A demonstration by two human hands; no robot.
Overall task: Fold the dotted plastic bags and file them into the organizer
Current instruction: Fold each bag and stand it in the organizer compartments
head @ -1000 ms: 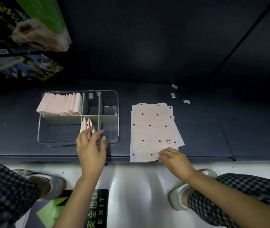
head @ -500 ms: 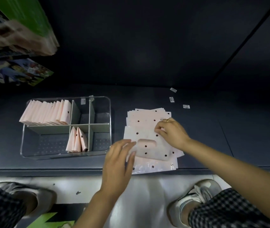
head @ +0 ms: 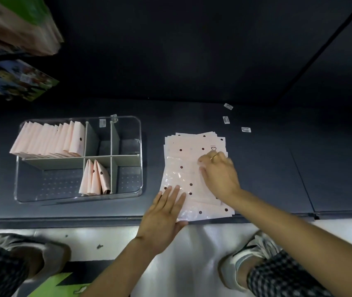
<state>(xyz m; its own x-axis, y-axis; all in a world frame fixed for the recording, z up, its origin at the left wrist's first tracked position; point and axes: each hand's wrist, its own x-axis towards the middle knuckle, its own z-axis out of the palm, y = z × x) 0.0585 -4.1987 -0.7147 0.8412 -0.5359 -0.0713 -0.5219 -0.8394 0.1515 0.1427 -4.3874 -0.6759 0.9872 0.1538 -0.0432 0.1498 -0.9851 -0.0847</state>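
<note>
A stack of pale pink dotted plastic bags (head: 188, 155) lies flat on the dark shelf, right of centre. The top bag (head: 183, 179) is folded over onto itself. My left hand (head: 164, 213) presses flat on its near left corner, fingers straight. My right hand (head: 219, 174) rests on the folded bag's right part with fingers curled, pinching its edge. To the left stands a clear organizer (head: 132, 189) with grey dividers. Its back left compartment holds several folded bags (head: 50, 140), and three folded bags (head: 94, 179) stand in a front compartment.
Three small white barcode labels (head: 226, 120) lie on the shelf behind the stack. Packaged goods (head: 16, 80) hang at the upper left. My shoes and checked trousers are on the light floor (head: 200, 254) below the shelf edge.
My left hand left the organizer and came right to press on the stack. My right hand lifted the top bag's near edge and folded it toward the back.
</note>
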